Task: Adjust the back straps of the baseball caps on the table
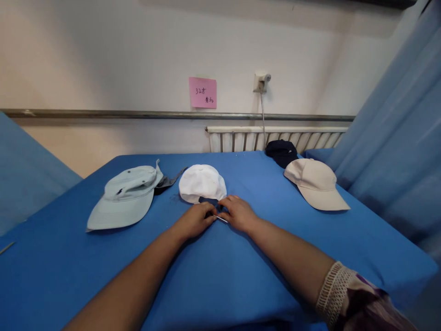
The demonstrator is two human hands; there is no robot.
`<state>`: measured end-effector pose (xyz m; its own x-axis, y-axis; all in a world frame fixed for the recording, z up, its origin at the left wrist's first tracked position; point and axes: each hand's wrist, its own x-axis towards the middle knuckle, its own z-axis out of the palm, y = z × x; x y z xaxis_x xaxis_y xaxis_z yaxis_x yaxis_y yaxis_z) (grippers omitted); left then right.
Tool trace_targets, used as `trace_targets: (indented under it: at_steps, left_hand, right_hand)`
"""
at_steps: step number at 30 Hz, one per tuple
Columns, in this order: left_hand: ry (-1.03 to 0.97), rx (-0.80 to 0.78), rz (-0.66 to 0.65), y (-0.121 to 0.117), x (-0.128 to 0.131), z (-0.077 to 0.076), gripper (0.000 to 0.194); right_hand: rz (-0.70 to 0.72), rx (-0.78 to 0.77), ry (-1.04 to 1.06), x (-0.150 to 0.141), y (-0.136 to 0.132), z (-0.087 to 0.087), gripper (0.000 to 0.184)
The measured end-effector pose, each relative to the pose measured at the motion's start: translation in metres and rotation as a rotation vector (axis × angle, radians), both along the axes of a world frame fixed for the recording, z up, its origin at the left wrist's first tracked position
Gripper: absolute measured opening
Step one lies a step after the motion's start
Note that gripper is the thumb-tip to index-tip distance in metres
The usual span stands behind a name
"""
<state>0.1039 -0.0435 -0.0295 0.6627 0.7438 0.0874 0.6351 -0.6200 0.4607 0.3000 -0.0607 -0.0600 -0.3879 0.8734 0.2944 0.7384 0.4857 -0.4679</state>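
A white cap (pixel 201 182) lies in the middle of the blue-covered table (pixel 213 276), its dark blue back strap (pixel 207 200) toward me. My left hand (pixel 195 219) is closed at the strap, thumb and fingers pinched together. Opposite it, my right hand (pixel 241 214) has its fingers curled on the strap's other side, close against the cap's edge. Between the two thumbs a thin whitish stick-like piece (pixel 222 219) shows; which hand touches it I cannot tell. Fingers hide most of the strap.
To the left lies a light blue cap (pixel 126 197), with a dark strap (pixel 168 183) behind it. A beige cap (pixel 315 181) and a navy cap (pixel 281 151) are at the right. A thin stick (pixel 7 248) lies far left. Behind the table is a radiator (pixel 241 141).
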Motion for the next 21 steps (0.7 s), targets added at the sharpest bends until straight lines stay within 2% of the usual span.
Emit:
trace_targets:
  at_steps: [4, 7, 10, 15, 18, 21]
  left_hand:
    - [0.054, -0.002, 0.031, -0.001, 0.002, 0.000, 0.014]
    - [0.054, -0.014, 0.043, -0.002, 0.002, -0.002, 0.019]
    - [0.041, -0.019, 0.041, -0.002, 0.001, -0.002, 0.022]
    - [0.030, -0.039, 0.007, -0.004, 0.004, 0.002, 0.014]
    - [-0.008, -0.073, 0.051, -0.005, 0.006, 0.003, 0.014]
    - [-0.106, -0.139, 0.129, -0.004, 0.007, 0.000, 0.015]
  right_hand:
    - [-0.068, 0.022, -0.073, -0.007, 0.002, 0.001, 0.022]
    - [-0.081, 0.019, -0.016, -0.007, 0.004, -0.001, 0.012]
    - [-0.115, -0.074, 0.214, -0.003, 0.010, -0.010, 0.016]
    - [-0.141, -0.261, 0.683, 0.005, 0.023, -0.031, 0.014]
    - [-0.113, -0.303, 0.786, 0.007, 0.026, -0.036, 0.010]
    - [-0.059, -0.341, 0.847, 0.007, 0.026, -0.033, 0.009]
